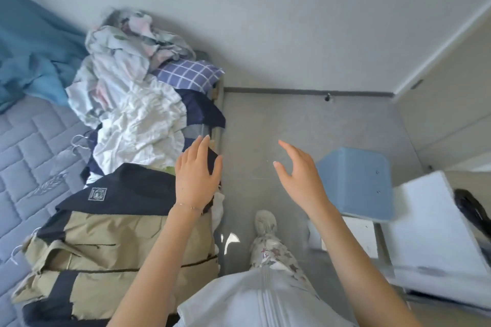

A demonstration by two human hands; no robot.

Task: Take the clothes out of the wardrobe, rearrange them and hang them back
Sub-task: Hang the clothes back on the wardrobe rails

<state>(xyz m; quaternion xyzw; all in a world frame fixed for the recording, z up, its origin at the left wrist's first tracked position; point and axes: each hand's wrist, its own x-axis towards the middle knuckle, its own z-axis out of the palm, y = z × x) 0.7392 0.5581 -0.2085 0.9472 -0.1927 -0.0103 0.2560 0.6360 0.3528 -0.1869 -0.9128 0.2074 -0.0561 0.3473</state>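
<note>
Open lane over the bare floor (265, 125), between the left grip (198, 175) and right grip (300, 178) and ahead of both. A blue box (356, 183) crowds the right grip's right side. Heaped clothes (132, 114) block the left grip's left, and a jacket (111, 233) lies under it.

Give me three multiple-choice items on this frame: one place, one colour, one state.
1. The clothes heap lies: A on the bed; B on the floor; C on the blue box.
2. The checked cloth is: A red; B purple and white; C green.
3. The right hand is: A gripping a hanger; B holding a jacket; C open, empty.
Key: 1 A, heap rests on the quilted bed; 2 B, purple with white lines; 3 C, fingers spread, nothing held.
</note>
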